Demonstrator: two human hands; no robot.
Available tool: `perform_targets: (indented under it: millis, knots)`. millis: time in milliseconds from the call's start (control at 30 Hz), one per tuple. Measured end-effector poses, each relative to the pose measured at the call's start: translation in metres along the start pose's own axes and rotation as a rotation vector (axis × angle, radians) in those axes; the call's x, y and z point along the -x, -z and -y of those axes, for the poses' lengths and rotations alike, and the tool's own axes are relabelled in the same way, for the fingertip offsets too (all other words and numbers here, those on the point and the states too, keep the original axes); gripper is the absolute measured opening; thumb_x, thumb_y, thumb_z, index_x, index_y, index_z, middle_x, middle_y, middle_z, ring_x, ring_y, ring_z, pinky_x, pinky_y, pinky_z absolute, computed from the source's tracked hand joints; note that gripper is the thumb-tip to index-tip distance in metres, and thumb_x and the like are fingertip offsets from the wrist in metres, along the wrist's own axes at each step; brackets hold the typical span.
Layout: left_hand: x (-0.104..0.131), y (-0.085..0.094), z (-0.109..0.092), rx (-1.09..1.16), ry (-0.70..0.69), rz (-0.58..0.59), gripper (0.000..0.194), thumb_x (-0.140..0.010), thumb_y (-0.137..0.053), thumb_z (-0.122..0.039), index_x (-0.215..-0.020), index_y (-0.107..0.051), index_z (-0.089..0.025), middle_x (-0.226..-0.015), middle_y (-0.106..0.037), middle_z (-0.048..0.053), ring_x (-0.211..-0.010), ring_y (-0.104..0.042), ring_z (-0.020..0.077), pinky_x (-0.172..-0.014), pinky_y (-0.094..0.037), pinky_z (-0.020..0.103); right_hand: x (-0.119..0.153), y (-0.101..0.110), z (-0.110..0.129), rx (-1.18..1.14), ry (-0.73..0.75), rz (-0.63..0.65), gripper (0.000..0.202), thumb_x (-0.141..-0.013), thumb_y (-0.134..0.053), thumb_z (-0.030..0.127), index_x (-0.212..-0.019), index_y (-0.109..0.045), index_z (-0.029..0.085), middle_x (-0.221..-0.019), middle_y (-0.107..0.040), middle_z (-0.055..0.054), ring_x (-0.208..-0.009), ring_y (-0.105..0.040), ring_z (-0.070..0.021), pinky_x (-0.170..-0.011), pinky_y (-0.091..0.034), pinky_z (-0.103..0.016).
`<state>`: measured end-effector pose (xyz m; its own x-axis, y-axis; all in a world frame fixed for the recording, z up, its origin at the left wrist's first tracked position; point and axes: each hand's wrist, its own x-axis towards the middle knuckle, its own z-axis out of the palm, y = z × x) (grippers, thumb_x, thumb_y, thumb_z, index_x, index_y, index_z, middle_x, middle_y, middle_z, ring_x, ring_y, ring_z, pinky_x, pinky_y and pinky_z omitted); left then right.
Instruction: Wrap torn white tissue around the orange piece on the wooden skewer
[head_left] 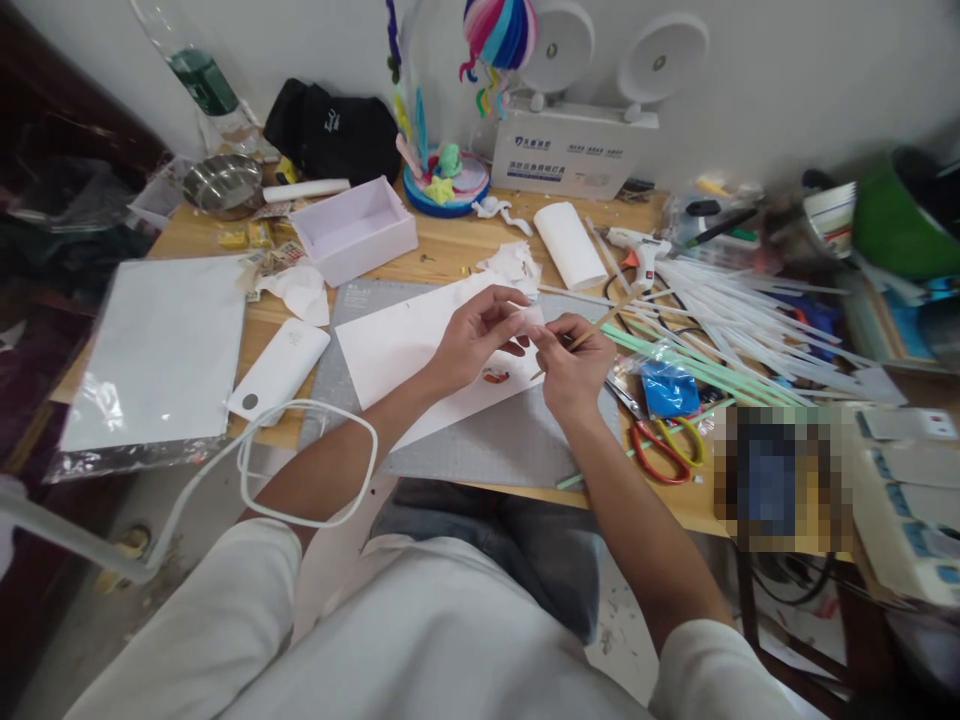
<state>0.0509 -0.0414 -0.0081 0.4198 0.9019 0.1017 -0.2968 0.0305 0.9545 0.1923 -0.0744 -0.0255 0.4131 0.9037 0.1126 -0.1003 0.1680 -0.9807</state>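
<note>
I note the left hand [480, 340] apparently pinching a pale scrap [531, 316] over the paper's [397, 340] right end, the right hand [576, 372] gripping a stick [613, 312] close beside it; a slipping right grip could, I judge, let the stick tear the scrap.

A steel bowl [223, 200] stands at the back left corner of the table [450, 240]. Along the back edge sit a black cloth item [330, 135] and a twin-lamp light unit [574, 155]. A plastic-wrapped white pack [161, 350] lies at the front left corner.
</note>
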Motion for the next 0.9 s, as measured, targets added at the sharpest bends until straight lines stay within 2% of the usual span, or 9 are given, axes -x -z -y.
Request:
perform_targets:
  millis: [200,367,533,667,900]
  knots:
    - [0.0,0.0,0.001,-0.006,-0.043,0.034,0.041,-0.075,-0.087,-0.051,-0.097,-0.075,-0.018,-0.089,-0.073,0.004,-0.078,-0.071,0.0147,-0.074,-0.063,0.03,-0.003,0.002,-0.002,-0.009,0.0,-0.004,0.036,-0.063,-0.089,0.044,-0.063,-0.061,0.021,-0.052,-0.045,0.01,-0.047,-0.033,-0.0045,-0.046,-0.025,-0.024]
    - [-0.004,0.002,0.011,-0.021,-0.034,-0.016,0.045,-0.069,-0.091,-0.049,-0.092,-0.077,-0.014,-0.082,-0.074,0.004,-0.074,-0.071,0.0144,-0.072,-0.062,0.029,0.0,0.001,0.002,0.068,0.092,0.035,0.037,-0.064,-0.088,0.047,-0.064,-0.061,0.021,-0.054,-0.046,0.009,-0.048,-0.034,-0.0043,-0.047,-0.027,-0.024]
    - [-0.006,0.002,0.013,0.009,-0.035,-0.077,0.042,-0.068,-0.091,-0.05,-0.086,-0.076,-0.015,-0.079,-0.074,0.002,-0.073,-0.071,0.0132,-0.071,-0.062,0.027,0.004,-0.001,0.005,0.076,0.108,0.067,0.03,-0.064,-0.089,0.043,-0.07,-0.066,0.023,-0.056,-0.048,0.009,-0.051,-0.038,-0.0053,-0.048,-0.03,-0.023]
    - [-0.005,0.001,0.012,0.052,-0.013,-0.077,0.041,-0.069,-0.091,-0.049,-0.086,-0.075,-0.015,-0.078,-0.074,0.002,-0.069,-0.07,0.0112,-0.069,-0.061,0.026,0.003,0.001,0.002,0.052,0.072,0.077,0.03,-0.071,-0.083,0.049,-0.078,-0.069,0.024,-0.057,-0.047,0.008,-0.048,-0.034,-0.0048,-0.046,-0.026,-0.024]
    - [-0.004,-0.001,0.012,0.046,-0.001,-0.074,0.042,-0.07,-0.09,-0.05,-0.086,-0.074,-0.014,-0.079,-0.074,0.002,-0.069,-0.07,0.0107,-0.07,-0.061,0.025,0.003,0.002,0.0,0.009,0.048,0.082,0.032,-0.074,-0.08,0.052,-0.08,-0.071,0.023,-0.061,-0.054,0.006,-0.047,-0.036,-0.0041,-0.046,-0.03,-0.024]
